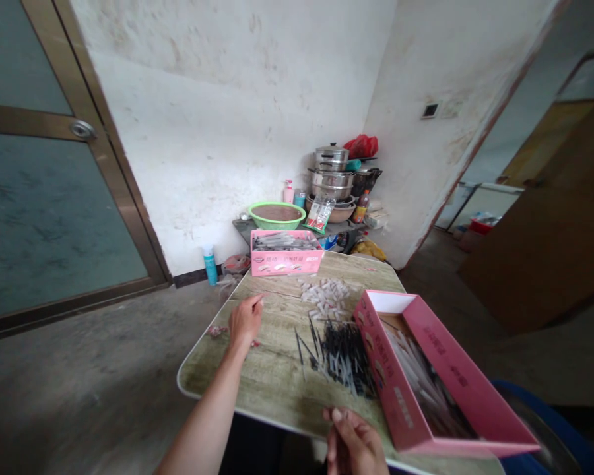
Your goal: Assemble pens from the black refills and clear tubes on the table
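My left hand is over the left part of the wood-patterned table, its fingers curled together; what they hold, if anything, is too small to make out. Near the front edge my right hand has its thumb pressed to its fingers, hiding whatever may be between them. Just beyond it lies a loose pile of thin black-and-clear sticks. Short whitish tube-like pieces are heaped behind that pile. To the right a long pink box holds slender translucent tubes.
A smaller pink box full of thin sticks stands at the table's far edge. Behind it, a low stand carries a green basin and stacked steel pots. A blue spray can is on the floor at left.
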`<state>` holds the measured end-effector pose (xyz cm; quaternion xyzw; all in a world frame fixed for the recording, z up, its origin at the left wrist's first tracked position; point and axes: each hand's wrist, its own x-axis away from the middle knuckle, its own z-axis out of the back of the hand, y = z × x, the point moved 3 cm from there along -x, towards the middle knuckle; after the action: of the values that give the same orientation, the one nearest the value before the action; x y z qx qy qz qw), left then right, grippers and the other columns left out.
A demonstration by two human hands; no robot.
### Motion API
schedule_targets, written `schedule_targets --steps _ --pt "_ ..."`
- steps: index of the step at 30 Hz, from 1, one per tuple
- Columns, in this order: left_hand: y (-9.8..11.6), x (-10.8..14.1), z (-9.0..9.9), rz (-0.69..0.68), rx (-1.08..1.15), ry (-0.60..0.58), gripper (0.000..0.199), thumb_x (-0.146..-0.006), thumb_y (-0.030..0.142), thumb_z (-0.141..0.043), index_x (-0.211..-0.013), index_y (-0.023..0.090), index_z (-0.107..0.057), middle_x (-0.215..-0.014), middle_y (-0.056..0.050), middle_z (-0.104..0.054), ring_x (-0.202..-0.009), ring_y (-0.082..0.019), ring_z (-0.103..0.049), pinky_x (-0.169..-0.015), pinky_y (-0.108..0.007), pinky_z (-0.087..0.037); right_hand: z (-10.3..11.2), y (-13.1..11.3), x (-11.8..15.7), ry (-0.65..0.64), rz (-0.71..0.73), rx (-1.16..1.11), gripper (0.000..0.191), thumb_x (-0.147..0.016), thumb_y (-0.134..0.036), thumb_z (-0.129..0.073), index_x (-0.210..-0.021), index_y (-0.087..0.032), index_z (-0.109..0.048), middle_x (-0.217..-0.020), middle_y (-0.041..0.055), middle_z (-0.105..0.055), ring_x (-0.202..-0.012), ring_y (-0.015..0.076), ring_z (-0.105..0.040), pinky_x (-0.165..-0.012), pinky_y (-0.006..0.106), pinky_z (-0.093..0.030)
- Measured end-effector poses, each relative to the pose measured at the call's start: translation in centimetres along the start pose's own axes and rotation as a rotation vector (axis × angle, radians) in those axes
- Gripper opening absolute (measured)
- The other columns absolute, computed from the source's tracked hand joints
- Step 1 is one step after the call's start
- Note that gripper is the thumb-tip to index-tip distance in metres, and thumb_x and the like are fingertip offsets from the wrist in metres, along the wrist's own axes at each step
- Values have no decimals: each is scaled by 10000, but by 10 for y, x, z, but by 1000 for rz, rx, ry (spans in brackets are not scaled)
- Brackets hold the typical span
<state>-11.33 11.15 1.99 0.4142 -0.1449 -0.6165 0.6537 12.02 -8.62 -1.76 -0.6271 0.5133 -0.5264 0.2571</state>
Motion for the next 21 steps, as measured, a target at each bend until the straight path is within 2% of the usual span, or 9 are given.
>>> schedule_targets --steps 3,7,11,14,21 --pt "-15 -5 -1 14 -283 -52 308 -857 256 -490 -1099 203 -673 -976 -110 -713 -873 -262 -639 -758 -333 -434 3 2 -1 6 5 17 526 -641 -610 -722 -768 -115 -600 -390 -34 -548 -243 65 -459 -268 122 -268" --pt "-19 2 -10 -14 -468 -67 238 -854 275 -504 -967 200 -700 -916 -111 -676 -854 -263 -603 -724 -325 -421 4 3 -2 -5 8 29 524 -661 -608 -708 -790 -110 -608 -398 -35 -549 -248 67 -458 -271 127 -271" --pt "-26 7 -10 -74 -487 -5 336 -782 318 -614 -1092 198 -663 -1030 -109 -626 -967 -270 -540 -838 -328 -403 6 3 -3 -20 14 27 521 -666 -609 -705 -787 -111 -610 -394 -34 -549 -244 67 -456 -271 129 -278" --pt "-35 10 -9 -49 -462 -46 418 -738 321 -655 -1140 206 -640 -1075 -101 -608 -979 -265 -531 -879 -335 -391 7 1 -2 -27 27 26 524 -664 -609 -707 -785 -108 -612 -398 -31 -555 -246 70 -466 -272 127 -280" --pt "-46 10 -11 -24 -404 -105 433 -733 286 -645 -1152 179 -614 -1095 -102 -599 -1002 -251 -550 -916 -312 -384 4 -4 2 -18 19 21 519 -670 -607 -702 -797 -113 -609 -409 -32 -557 -257 68 -466 -275 124 -282"
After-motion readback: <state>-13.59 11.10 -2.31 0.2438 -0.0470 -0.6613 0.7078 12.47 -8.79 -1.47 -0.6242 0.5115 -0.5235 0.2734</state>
